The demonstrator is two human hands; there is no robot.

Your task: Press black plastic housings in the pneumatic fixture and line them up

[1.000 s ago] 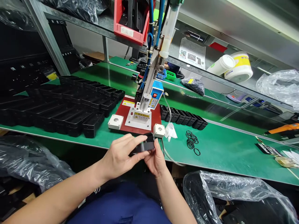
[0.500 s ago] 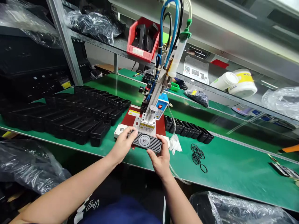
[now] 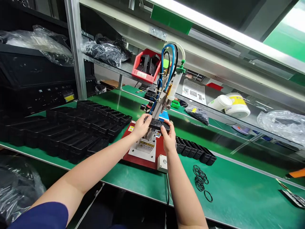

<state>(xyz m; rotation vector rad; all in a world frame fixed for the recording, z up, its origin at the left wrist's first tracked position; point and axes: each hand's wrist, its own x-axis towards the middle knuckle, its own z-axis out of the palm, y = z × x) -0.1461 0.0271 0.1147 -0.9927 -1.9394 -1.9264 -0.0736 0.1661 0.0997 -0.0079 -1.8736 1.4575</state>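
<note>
A black ribbed rectangular panel (image 3: 156, 124) with a round centre is held level in front of the machine's column. My left hand (image 3: 140, 127) is closed on its left end, thumb on top. The right end is pinched by my right hand (image 3: 169, 136), thumb at the near edge. Behind the panel rises a bench-top dispensing machine (image 3: 157, 109) with a clear syringe (image 3: 175, 83) and blue hoses. Below the panel stands its metal fixture (image 3: 145, 145) on a red base (image 3: 133, 160). Whether the panel touches the machine I cannot tell.
Rows of black boxes (image 3: 71, 133) stand on the green bench to the left. More black boxes (image 3: 195, 151) stand right of the machine, near loose black rings (image 3: 200, 179). A red bin (image 3: 145, 76) and white tubs (image 3: 235, 106) sit on the shelf above.
Both hands have carried the panel up and away from me, from in front of the fixture to above it. The panel has tipped flatter. The camera view has tilted upward.
</note>
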